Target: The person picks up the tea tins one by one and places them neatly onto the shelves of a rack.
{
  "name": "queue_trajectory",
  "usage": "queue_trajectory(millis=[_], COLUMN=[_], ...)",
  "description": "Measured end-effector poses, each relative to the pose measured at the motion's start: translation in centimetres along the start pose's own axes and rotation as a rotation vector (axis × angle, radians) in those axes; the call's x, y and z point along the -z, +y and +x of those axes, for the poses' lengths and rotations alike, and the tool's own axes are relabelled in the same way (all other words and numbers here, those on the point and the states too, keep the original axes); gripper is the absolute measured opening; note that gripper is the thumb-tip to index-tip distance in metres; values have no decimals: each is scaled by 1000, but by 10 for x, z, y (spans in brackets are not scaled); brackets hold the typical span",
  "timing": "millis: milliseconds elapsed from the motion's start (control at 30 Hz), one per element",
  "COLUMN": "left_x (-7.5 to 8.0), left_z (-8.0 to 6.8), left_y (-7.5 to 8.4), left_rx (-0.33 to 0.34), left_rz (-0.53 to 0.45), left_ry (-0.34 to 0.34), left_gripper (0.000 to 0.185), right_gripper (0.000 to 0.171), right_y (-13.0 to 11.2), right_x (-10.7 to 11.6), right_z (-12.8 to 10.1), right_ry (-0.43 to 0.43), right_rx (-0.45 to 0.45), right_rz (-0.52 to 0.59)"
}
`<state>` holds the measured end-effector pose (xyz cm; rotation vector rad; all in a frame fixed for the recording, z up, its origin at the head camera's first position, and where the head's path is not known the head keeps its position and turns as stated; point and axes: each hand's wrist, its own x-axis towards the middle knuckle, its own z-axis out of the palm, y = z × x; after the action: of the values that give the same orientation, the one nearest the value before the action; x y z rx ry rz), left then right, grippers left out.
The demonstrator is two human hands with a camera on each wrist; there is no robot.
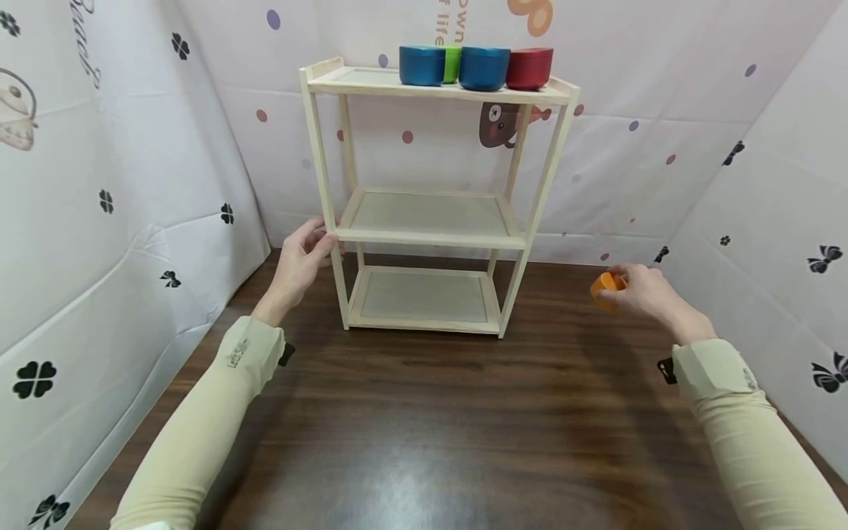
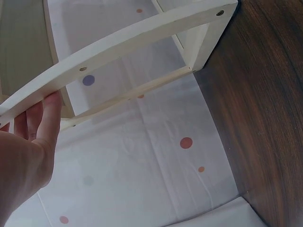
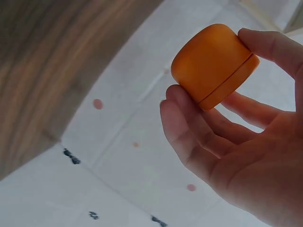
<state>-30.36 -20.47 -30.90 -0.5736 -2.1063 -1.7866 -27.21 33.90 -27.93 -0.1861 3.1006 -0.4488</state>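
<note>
White sheeting printed with dots and clovers walls in a dark wooden table (image 1: pixel 424 419). On it stands a pale wooden three-tier shelf (image 1: pixel 430 221). The left hand (image 1: pixel 301 265) rests against the shelf's front left post at the middle tier, its grip spread, straight fingers (image 2: pixel 45 118) pressed to the wood. Well to the right of the shelf, the right hand (image 1: pixel 645 293) holds an orange jar (image 3: pixel 213 64) above the table, its grip pinching the jar between thumb and curled fingers. Far above both hands, two blue jars (image 1: pixel 422 65), a green one (image 1: pixel 453 63) and a red one (image 1: pixel 530 68) line the top tier.
</note>
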Motion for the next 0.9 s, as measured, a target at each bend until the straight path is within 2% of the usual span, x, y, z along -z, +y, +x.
queue_trajectory(millis=[300,533,767,900], left_x=[0,-2,-2,-1], left_z=[-2,0,0,1], left_y=[0,0,-1,-1], left_rx=[-2,3,8,10], left_rz=[-2,-5,-5,-4], left_ry=[-12,-4,-4,0], left_gripper=[43,42,42,42], right_gripper=[67,62,66,63], right_y=[-23,-35,-48,-59], right_x=[23,39,53,62], right_z=[1,2,5,7], right_ry=[43,84,114,146], right_rx=[21,39,54,70], right_rz=[-7,6,22,20])
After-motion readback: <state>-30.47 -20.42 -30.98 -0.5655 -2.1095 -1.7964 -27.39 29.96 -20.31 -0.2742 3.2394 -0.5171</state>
